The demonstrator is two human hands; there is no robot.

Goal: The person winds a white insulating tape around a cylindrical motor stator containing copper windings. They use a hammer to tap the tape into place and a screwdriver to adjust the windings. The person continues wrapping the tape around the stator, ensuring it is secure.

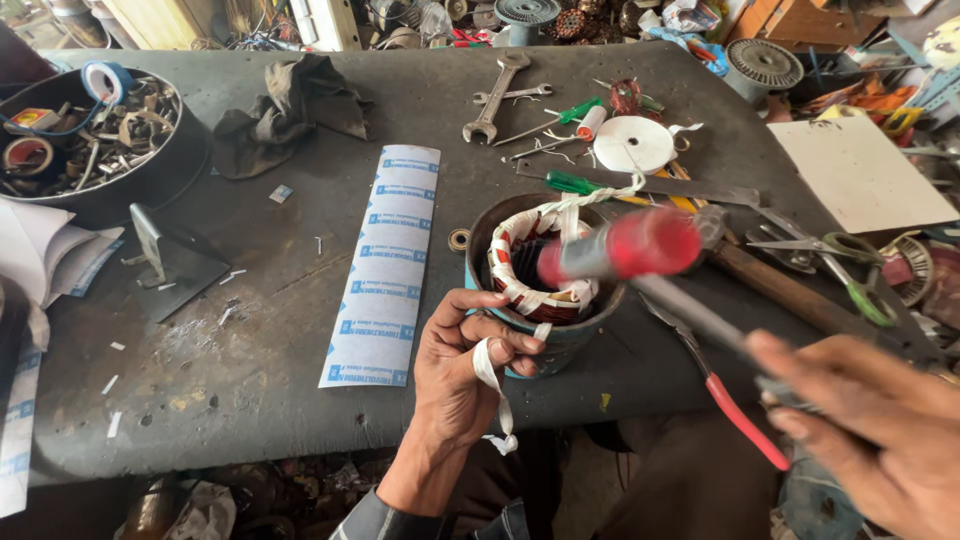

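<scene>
Things on the work table

The motor part [545, 270] sits on the table [300, 330] near the front edge. The left hand [465, 365] is on its front side. The hammer [625, 248] is over it, with the right hand [880, 430] to the right. The paper strip [387, 262] lies left of it, the wrench [492, 97] behind, the scissors [830, 255] right.

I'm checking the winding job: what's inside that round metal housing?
Inside the housing: copper coils bound with white tape. The blurred red-headed mallet covers the right side; the bottom isn't visible.
</scene>
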